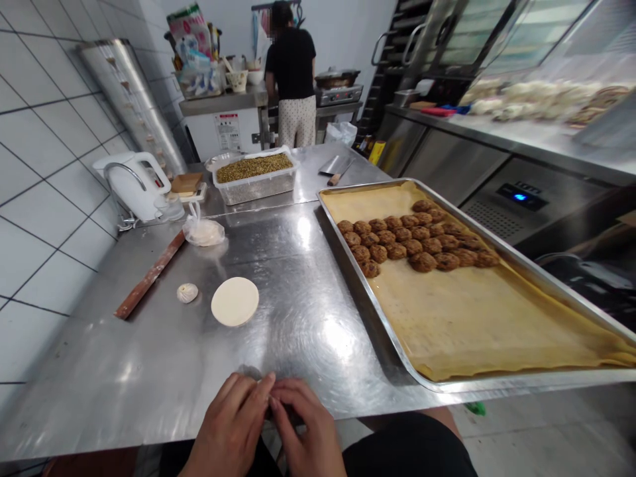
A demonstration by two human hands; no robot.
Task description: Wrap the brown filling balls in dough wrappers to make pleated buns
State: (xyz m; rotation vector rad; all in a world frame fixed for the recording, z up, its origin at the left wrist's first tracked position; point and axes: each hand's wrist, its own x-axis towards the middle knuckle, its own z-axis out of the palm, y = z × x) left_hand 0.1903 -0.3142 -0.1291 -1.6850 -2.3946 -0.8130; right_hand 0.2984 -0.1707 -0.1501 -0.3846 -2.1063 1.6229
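Observation:
At the near edge of the steel table, my left hand and my right hand meet with fingertips pressed together. Both are closed; whatever lies between the fingers is hidden. Ahead of them lies a flat round dough wrapper. Left of it sits a small pleated ball of dough. Behind these rests a clear plastic bag with pale dough. A floured wooden rolling pin lies slantwise at the left. To the right, several brown filling balls sit in rows on the paper of a large metal tray.
A plastic tub of greenish-brown crumbly filling stands at the back, with a scraper to its right. A white electric kettle is by the tiled wall. Another person stands at the far counter, back turned. The tray overhangs the table's front edge.

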